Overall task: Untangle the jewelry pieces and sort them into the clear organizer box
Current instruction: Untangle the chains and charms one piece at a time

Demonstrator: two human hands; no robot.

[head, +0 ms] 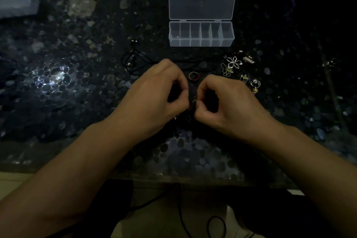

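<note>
Tangled jewelry [193, 102] sits between both hands, near the table's front edge. Left hand [154, 94] and right hand [222, 100], fingers curled, pinch it.

Both forearms are bare up to the frame edge, with no sleeves, and the 2 hands, left hand [154, 92] and right hand [226, 102], wear nothing.
</note>
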